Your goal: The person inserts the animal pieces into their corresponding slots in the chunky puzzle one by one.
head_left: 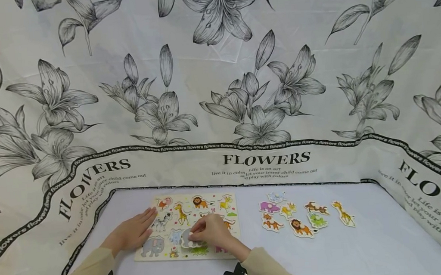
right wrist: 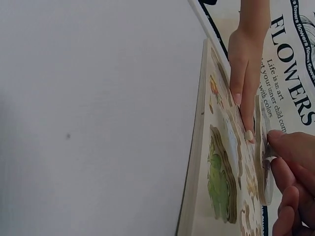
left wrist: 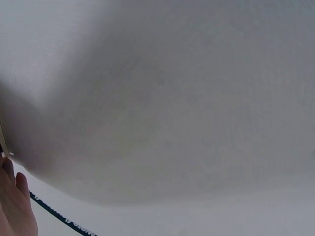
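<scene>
My right hand [head_left: 215, 230] pinches a grey elephant puzzle piece [head_left: 189, 241] by its knob, over the lower middle of a wooden animal puzzle board [head_left: 140, 259]. In the right wrist view the elephant piece [right wrist: 262, 162] is tilted on edge, apart from the board's surface. A grey elephant picture [head_left: 152, 247] shows at the board's lower left. My left hand [head_left: 133, 231] lies with fingers extended on the board's left side, beside the zebra picture [head_left: 162, 222]. Only part of the left hand [left wrist: 17, 204] shows in the left wrist view.
Right of the board lie several loose pieces, among them a purple hippo [head_left: 268, 207], a lion [head_left: 301, 228], a green animal [head_left: 318, 221] and a giraffe [head_left: 343, 214]. Behind the white tabletop [head_left: 377, 246] hangs a flower-printed cloth [head_left: 192, 168].
</scene>
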Demonstrator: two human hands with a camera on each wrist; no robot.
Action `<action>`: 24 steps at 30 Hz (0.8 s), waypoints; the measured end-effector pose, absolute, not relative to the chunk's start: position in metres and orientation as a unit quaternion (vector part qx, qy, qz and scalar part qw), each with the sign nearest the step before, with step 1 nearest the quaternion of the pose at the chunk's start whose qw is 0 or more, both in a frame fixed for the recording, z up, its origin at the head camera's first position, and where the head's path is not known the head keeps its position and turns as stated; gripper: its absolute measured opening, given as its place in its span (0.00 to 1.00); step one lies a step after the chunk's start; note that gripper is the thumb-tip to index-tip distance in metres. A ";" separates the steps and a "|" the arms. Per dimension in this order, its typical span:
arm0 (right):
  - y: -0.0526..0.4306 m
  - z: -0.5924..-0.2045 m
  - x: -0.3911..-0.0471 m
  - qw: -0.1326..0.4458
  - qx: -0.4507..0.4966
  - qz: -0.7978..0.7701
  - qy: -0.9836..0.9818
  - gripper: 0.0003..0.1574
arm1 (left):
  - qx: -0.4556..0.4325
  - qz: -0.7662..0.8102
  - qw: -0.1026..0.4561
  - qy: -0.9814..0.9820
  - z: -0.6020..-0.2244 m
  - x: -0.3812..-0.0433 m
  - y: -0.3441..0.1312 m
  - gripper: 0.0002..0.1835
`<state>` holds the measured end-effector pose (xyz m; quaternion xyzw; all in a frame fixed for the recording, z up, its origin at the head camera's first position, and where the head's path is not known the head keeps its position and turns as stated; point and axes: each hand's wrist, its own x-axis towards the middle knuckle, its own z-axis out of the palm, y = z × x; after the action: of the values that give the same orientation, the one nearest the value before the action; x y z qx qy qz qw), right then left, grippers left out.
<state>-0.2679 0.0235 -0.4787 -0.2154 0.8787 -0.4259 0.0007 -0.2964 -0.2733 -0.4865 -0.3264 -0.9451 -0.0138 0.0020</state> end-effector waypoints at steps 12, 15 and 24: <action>-0.005 -0.474 -0.267 0.007 -0.229 -0.431 0.873 0.09 | -0.325 -0.014 -0.002 -0.946 -0.486 -0.297 -0.274 0.29; -0.012 -0.473 -0.266 0.005 -0.234 -0.428 0.873 0.08 | -0.330 -0.014 0.001 -0.944 -0.486 -0.297 -0.274 0.29; -0.026 -0.476 -0.265 0.010 -0.236 -0.420 0.876 0.08 | -0.337 -0.017 -0.006 -0.941 -0.482 -0.298 -0.274 0.29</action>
<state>-0.2654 -0.0261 -0.4761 -0.2362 0.8763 -0.4197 0.0101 -0.2983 -0.2740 -0.4817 -0.3374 -0.9412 -0.0167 -0.0063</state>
